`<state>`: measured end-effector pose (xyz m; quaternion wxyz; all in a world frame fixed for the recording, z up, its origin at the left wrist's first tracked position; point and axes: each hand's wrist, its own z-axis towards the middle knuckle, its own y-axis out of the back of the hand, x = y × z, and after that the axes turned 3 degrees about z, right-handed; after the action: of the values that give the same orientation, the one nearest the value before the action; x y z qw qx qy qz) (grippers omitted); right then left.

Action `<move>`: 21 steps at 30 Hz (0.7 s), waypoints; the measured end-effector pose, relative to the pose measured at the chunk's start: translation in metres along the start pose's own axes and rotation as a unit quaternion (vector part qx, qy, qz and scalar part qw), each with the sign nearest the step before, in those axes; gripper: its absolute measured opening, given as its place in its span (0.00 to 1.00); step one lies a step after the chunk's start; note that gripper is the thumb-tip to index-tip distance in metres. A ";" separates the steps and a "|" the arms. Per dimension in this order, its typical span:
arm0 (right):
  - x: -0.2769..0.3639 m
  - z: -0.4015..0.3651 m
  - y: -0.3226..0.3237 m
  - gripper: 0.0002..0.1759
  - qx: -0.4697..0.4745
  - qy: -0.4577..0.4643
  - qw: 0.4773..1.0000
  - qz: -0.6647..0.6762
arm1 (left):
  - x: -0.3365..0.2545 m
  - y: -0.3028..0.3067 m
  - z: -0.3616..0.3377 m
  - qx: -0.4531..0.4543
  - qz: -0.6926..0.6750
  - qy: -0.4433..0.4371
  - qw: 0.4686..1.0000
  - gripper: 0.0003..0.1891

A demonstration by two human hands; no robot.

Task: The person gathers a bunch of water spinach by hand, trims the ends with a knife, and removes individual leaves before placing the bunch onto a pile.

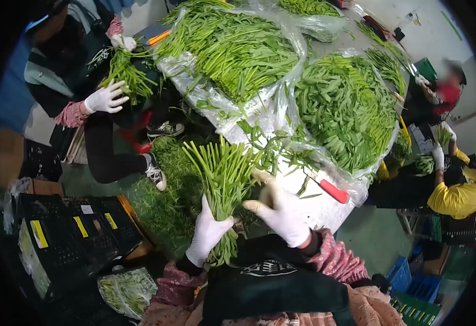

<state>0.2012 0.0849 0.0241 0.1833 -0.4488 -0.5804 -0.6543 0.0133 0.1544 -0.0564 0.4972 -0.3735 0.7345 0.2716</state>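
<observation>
My left hand (209, 232), in a white glove, is wrapped round the lower part of a bunch of leafy greens (224, 179), whose cut stems point up and away from me. Just right of the bunch, my right hand (281, 209), also gloved, has its fingers apart and holds nothing. Beyond my right hand, a knife with a red handle (333, 191) lies on the white table (297, 209) among loose leaves. Two large piles of greens, one at the back (238, 51) and one at the right (346, 108), rest on clear plastic.
A co-worker (80, 65) at the left holds another bunch. Other people work at the right, one in yellow (458, 193). Black crates (58, 233) stand at the lower left, near a bag of greens (128, 290). Cut leaves (167, 201) cover the floor. Blue crates (412, 280) stand lower right.
</observation>
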 end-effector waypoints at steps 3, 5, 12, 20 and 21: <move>-0.006 0.006 -0.034 0.35 0.009 0.047 0.999 -0.017 | -0.014 -0.008 -0.005 0.005 0.133 -0.048 0.990 0.44; -0.018 0.012 -0.042 0.23 0.017 0.063 0.998 0.021 | -0.025 -0.006 -0.011 0.017 0.200 -0.026 0.979 0.45; -0.051 0.051 -0.035 0.08 -0.077 -0.098 0.934 0.335 | 0.004 0.033 -0.029 0.085 0.255 -0.042 0.962 0.51; -0.028 0.068 0.017 0.09 -0.119 0.064 0.984 0.114 | 0.020 0.045 -0.037 0.017 0.389 -0.047 0.920 0.53; -0.006 0.053 0.007 0.21 -0.045 0.079 0.996 0.016 | 0.016 0.043 -0.035 0.016 0.395 -0.050 0.917 0.53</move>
<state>0.2293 0.1299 0.0194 0.2186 -0.4131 -0.5272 -0.7097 -0.0443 0.1477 -0.0575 0.3913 -0.0306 0.8005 0.4529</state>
